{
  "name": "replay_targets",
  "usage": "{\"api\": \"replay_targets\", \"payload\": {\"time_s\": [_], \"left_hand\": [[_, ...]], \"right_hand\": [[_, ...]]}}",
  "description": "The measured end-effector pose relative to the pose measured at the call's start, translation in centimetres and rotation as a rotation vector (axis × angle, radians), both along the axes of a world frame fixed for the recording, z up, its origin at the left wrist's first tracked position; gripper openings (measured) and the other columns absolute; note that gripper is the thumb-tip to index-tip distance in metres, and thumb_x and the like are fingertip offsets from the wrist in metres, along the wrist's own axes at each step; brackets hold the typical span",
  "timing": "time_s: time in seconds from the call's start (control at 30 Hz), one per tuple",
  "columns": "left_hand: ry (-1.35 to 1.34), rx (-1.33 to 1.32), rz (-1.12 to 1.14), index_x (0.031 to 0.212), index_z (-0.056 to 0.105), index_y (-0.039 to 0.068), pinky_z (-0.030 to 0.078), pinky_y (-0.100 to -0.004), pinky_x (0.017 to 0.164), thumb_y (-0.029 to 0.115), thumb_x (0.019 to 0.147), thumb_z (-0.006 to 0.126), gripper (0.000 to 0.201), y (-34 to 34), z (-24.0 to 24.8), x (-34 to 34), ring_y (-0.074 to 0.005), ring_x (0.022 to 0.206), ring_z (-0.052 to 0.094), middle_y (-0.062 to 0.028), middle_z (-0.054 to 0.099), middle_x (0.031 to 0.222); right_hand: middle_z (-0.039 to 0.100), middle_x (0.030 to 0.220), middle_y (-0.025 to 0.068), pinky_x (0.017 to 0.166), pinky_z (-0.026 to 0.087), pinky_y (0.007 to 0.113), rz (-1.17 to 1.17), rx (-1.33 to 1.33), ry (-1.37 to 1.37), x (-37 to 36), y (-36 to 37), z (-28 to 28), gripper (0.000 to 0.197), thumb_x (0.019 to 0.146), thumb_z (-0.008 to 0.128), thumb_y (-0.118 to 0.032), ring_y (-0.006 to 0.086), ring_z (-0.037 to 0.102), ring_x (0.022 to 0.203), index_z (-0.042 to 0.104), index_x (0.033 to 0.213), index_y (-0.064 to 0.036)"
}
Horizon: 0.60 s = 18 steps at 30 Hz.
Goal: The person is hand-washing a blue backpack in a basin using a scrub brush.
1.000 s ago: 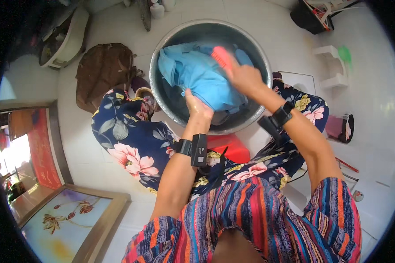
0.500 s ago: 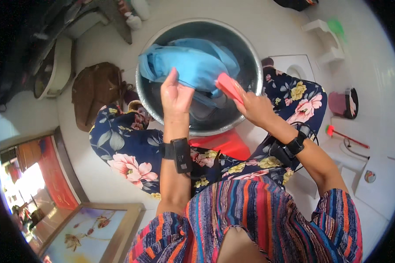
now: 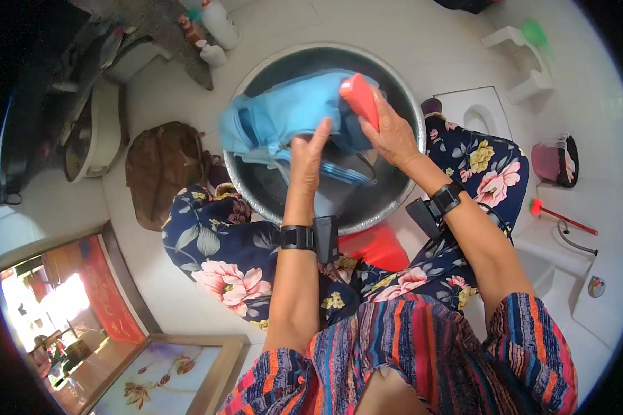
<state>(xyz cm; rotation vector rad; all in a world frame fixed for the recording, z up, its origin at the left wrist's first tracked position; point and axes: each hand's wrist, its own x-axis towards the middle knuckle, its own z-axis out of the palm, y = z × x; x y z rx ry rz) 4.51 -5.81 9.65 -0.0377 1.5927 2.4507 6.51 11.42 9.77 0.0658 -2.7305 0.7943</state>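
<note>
A light blue cloth item (image 3: 284, 114) with narrow straps or cords, perhaps a bag, is held up over a large round metal basin (image 3: 415, 111). My left hand (image 3: 307, 155) grips its near edge, thumb and finger showing, the rest hidden beneath the fabric. In my right hand (image 3: 396, 138) is a red scrubbing brush (image 3: 360, 100), slanted at the cloth's right side; whether its bristles touch the cloth cannot be made out. Part of the cloth and its straps hang down into the basin, which seems to hold water.
A red plastic stool or tub (image 3: 377, 247) stands between my legs. A brown bag (image 3: 163, 173) lies left of the basin; bottles (image 3: 219, 26) stand beyond it. At right are a squat toilet (image 3: 474, 114), a white stool (image 3: 516, 41) and a red-handled brush (image 3: 564, 217).
The brush in my right hand has moved up and away from me along the cloth. My left hand has turned, and straps now dangle below the cloth. The view has shifted slightly.
</note>
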Motion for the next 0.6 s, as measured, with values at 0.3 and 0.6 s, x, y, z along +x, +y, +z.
{"api": "replay_targets", "payload": {"time_s": [0.3,0.6], "left_hand": [[-0.025,-0.129,-0.183,0.12,0.047,-0.001,0.038,-0.0301,0.088,0.037,0.087,0.052,0.051,1.1,2.5,0.8,-0.017,0.102,0.049,-0.009,0.055,0.111],[-0.223,0.855,-0.071,0.125,0.04,0.003,0.035,-0.0454,0.095,0.03,0.089,0.046,0.046,-1.4,8.0,2.3,-0.0292,0.113,0.045,-0.0132,0.047,0.123]], "right_hand": [[0.054,0.102,0.0174,0.078,0.045,0.037,-0.195,-0.44,-0.036,2.2,2.8,-0.4,0.05,0.089,0.042,-0.035,0.0318,0.056,0.09,0.032,0.129,-0.008],[0.052,0.113,0.0222,0.088,0.04,0.038,-0.156,-0.493,-0.008,1.0,1.9,1.2,0.052,0.089,0.044,-0.035,0.0366,0.051,0.104,0.032,0.131,-0.0082]]}}
